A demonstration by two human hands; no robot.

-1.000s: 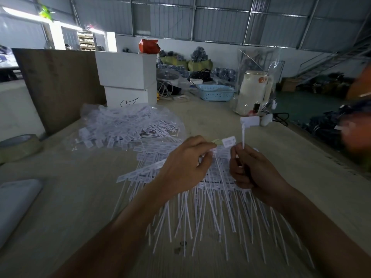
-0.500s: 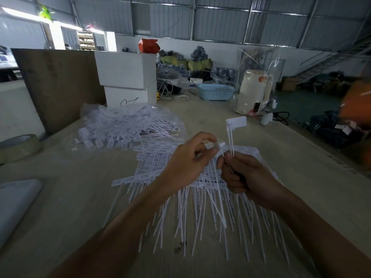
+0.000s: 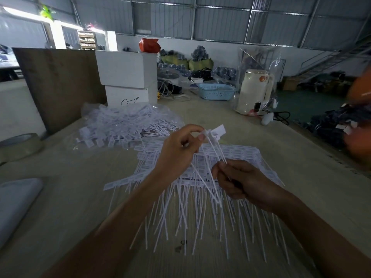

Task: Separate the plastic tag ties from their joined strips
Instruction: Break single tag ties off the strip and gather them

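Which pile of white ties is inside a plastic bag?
The far pile, left of the hands near the white boxes. The joined strips under the hands lie bare.

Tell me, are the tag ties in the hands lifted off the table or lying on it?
Lifted. The left hand pinches the tag ties at their heads, the right hand grips their tails, above the joined strips.

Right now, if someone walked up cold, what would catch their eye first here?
First, the two hands mid-table: the left hand pinches the head of a white tag tie, while the right hand grips the tails. Under them the joined strips fan out over the wooden table. Behind, left of centre, lies a clear bag of ties.
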